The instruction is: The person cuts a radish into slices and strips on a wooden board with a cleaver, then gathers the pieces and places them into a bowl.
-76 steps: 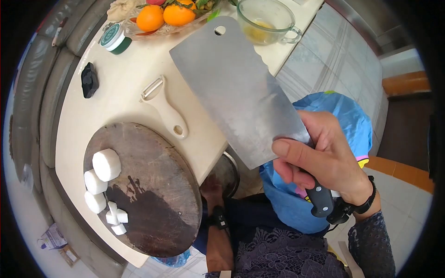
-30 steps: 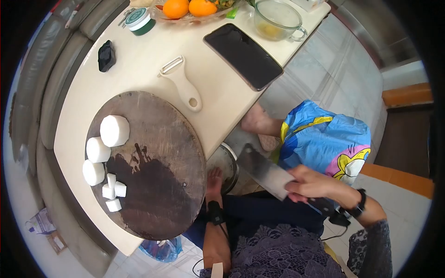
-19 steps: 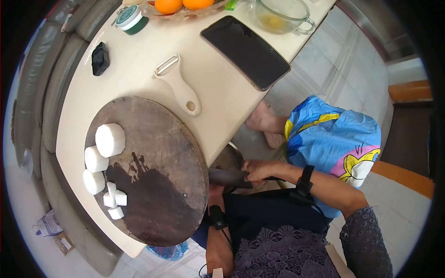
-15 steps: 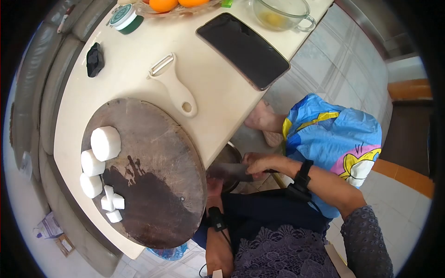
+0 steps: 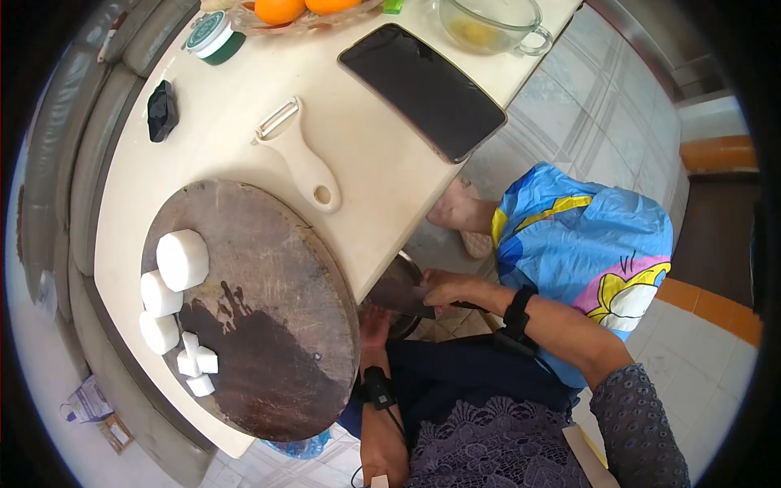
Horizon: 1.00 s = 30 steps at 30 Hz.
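Below the table edge, my right hand (image 5: 446,289) is closed round the handle of a knife, whose dark, wide blade (image 5: 396,294) points left over a metal bowl (image 5: 408,325). Close to the blade is my left hand (image 5: 375,325), partly under the board's edge; its fingers are too hidden to read. On the round wooden board (image 5: 268,285), white peeled chunks (image 5: 182,259) and several smaller white pieces (image 5: 201,385) lie along the left side, beside a dark wet patch.
A peeler (image 5: 305,163), a phone (image 5: 423,91), a black object (image 5: 162,111), a green tub (image 5: 215,38), oranges (image 5: 280,10) in a glass dish and a glass cup (image 5: 492,24) are on the table. Blue patterned cloth (image 5: 582,244) lies right of my right hand.
My right hand and the knife have shifted slightly left. The table things appear slightly displaced as the view moves a little.
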Available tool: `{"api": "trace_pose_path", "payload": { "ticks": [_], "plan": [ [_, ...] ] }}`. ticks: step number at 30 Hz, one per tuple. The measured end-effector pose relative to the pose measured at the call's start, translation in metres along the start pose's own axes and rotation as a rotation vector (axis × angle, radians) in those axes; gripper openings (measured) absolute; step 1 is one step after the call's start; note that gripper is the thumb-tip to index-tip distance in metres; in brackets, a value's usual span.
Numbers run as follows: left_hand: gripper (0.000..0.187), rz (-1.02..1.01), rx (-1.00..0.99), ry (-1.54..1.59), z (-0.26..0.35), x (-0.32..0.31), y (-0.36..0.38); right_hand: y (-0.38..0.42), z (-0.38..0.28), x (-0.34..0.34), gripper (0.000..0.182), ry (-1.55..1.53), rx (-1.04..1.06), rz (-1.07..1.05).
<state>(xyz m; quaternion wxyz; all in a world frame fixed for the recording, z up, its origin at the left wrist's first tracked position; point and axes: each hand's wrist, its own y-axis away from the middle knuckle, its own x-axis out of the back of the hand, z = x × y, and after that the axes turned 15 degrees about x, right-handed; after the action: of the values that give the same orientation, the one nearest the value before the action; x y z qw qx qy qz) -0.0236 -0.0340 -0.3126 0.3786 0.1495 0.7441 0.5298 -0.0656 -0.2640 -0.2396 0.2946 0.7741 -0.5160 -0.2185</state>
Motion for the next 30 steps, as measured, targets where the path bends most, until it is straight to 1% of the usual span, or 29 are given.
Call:
{"api": "trace_pose_path", "payload": {
  "ticks": [1, 2, 3, 4, 5, 6, 7, 8, 9, 10, 12, 13, 14, 15, 16, 17, 18, 19, 20, 21, 23, 24, 25, 26, 27, 29, 30],
  "plan": [
    [0.072, 0.068, 0.014, 0.002, -0.001, -0.008, 0.005, -0.003, 0.005, 0.001, 0.024, 0.002, 0.001, 0.002],
    [0.049, 0.135, 0.028, 0.005, -0.002, -0.013, 0.006, -0.005, 0.011, 0.002, 0.020, -0.022, 0.035, -0.013],
    [0.049, 0.132, 0.027, 0.005, -0.001, -0.012, 0.005, -0.007, 0.016, 0.001, 0.017, -0.047, 0.070, -0.029],
    [0.045, 0.116, 0.064, -0.013, 0.001, -0.006, 0.002, -0.007, 0.015, -0.001, 0.017, -0.044, 0.073, -0.030],
    [0.042, 0.099, 0.100, -0.031, 0.005, 0.003, -0.004, -0.007, 0.013, -0.003, 0.016, -0.029, 0.053, 0.016],
    [0.042, 0.094, 0.098, -0.031, 0.007, 0.012, -0.011, -0.006, 0.011, -0.006, 0.016, -0.015, 0.033, 0.064],
    [0.058, 0.083, 0.077, -0.059, 0.009, 0.024, -0.020, -0.004, 0.009, -0.010, 0.016, -0.012, 0.036, 0.065],
    [0.076, 0.072, 0.057, -0.087, 0.010, 0.036, -0.029, -0.002, 0.007, -0.015, 0.013, -0.055, 0.008, 0.137],
    [0.076, 0.067, 0.056, -0.088, 0.011, 0.046, -0.036, -0.001, 0.005, -0.019, 0.013, -0.098, -0.019, 0.209],
    [0.076, -0.136, 0.200, -0.069, 0.013, 0.056, -0.044, -0.001, 0.007, -0.022, 0.013, -0.094, -0.013, 0.212],
    [0.074, -0.540, 0.489, -0.033, 0.016, 0.073, -0.056, 0.002, 0.008, -0.022, 0.012, -0.706, -0.004, 0.167],
    [0.074, -0.742, 0.634, -0.013, 0.017, 0.079, -0.061, 0.001, 0.004, -0.022, 0.012, -0.702, 0.000, 0.168],
    [0.073, -0.945, 0.778, 0.008, 0.019, 0.084, -0.066, 0.001, -0.001, -0.023, 0.012, -0.724, -0.105, 0.179],
    [0.073, -0.951, 0.777, 0.006, 0.020, 0.077, -0.060, 0.001, -0.006, -0.021, 0.013, -0.743, -0.210, 0.191],
    [0.072, -0.697, 0.735, 0.090, 0.021, 0.063, -0.044, 0.002, -0.003, -0.022, 0.013, -0.736, -0.207, 0.191],
    [0.071, -0.443, 0.685, 0.169, 0.021, 0.051, -0.030, 0.004, 0.002, -0.024, 0.013, -0.834, -0.215, 0.175],
    [0.071, -0.448, 0.683, 0.165, 0.019, 0.039, -0.025, 0.004, 0.005, -0.024, 0.014, -0.935, -0.221, 0.160],
    [0.069, -0.232, 0.485, 0.056, 0.015, 0.026, -0.024, 0.011, -0.004, -0.021, 0.014, -0.932, -0.215, 0.162],
    [0.067, -0.018, 0.285, -0.047, 0.011, 0.019, -0.024, 0.023, -0.013, -0.018, 0.014, -0.843, -0.238, 0.148],
    [0.067, -0.026, 0.287, -0.048, 0.009, 0.016, -0.025, 0.034, -0.022, -0.014, 0.015, -0.753, -0.260, 0.137],
    [0.057, 0.168, -0.040, -0.114, 0.006, 0.013, -0.028, 0.056, -0.023, -0.011, 0.014, -0.682, -0.229, 0.136],
    [0.057, 0.160, -0.040, -0.108, 0.007, 0.017, -0.030, 0.069, -0.023, -0.009, 0.013, -0.616, -0.200, 0.125],
    [0.051, 0.155, -0.121, -0.342, 0.008, 0.025, -0.034, 0.085, -0.030, -0.006, 0.013, -0.604, -0.199, 0.126],
    [0.045, 0.149, -0.207, -0.575, 0.010, 0.034, -0.037, 0.104, -0.040, -0.002, 0.013, -0.674, -0.206, 0.190],
    [0.045, 0.138, -0.214, -0.567, 0.008, 0.040, -0.035, 0.125, -0.051, 0.001, 0.013, -0.743, -0.210, 0.254],
    [0.035, 0.094, -0.985, -1.405, -0.005, 0.048, -0.031, 0.170, -0.075, 0.011, 0.014, -0.724, -0.070, 0.218],
    [0.035, 0.094, -1.008, -1.382, -0.010, 0.045, -0.024, 0.192, -0.087, 0.016, 0.015, -0.669, -0.046, 0.192]
  ]
}}
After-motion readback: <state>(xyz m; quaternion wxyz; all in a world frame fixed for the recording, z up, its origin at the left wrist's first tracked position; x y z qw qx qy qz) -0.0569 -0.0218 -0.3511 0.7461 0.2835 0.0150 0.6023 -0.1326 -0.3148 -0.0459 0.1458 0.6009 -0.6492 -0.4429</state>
